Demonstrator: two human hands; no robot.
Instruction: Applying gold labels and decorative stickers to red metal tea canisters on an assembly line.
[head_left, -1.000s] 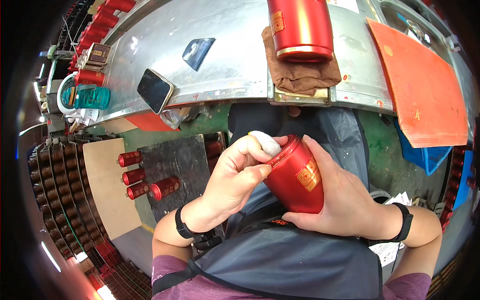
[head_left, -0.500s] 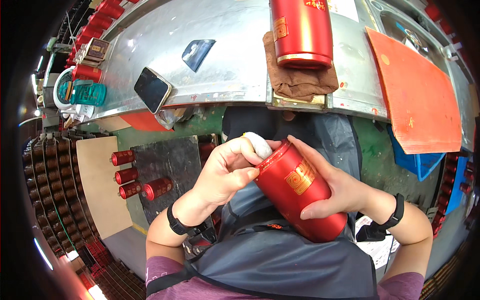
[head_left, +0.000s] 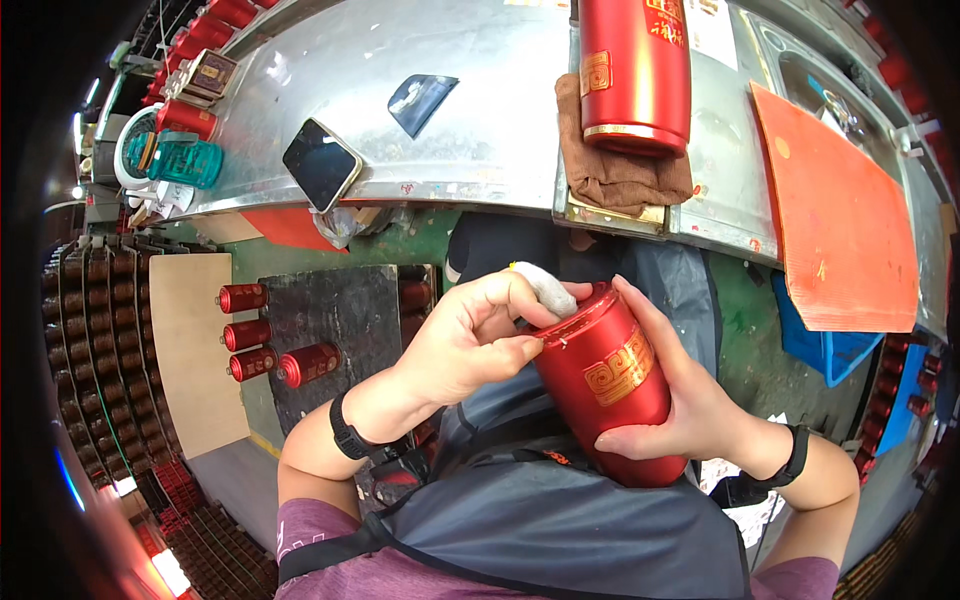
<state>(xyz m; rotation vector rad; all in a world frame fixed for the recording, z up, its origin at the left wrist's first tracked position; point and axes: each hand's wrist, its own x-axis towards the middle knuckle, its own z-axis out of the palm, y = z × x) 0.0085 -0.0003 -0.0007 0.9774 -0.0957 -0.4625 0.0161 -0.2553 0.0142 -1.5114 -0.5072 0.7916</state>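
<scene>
The shiny red cylindrical canister with gold patterning (head_left: 612,378) is tilted over your dark grey apron (head_left: 570,525), its rimmed end toward your left hand (head_left: 480,335). Your right hand (head_left: 685,400) holds its side. Your left hand curls at the rim, a soft white covering or wad (head_left: 547,291) at its fingers; whether it grips is unclear. Beyond, a brown folded cloth (head_left: 612,188) carries another red canister (head_left: 637,85) on the silver metal counter (head_left: 490,130).

Held canister (head_left: 608,392) before bench (head_left: 490,105), phone (head_left: 322,163) on bench at left, second canister (head_left: 635,85) on cloth (head_left: 625,190), panel (head_left: 845,225) right
</scene>
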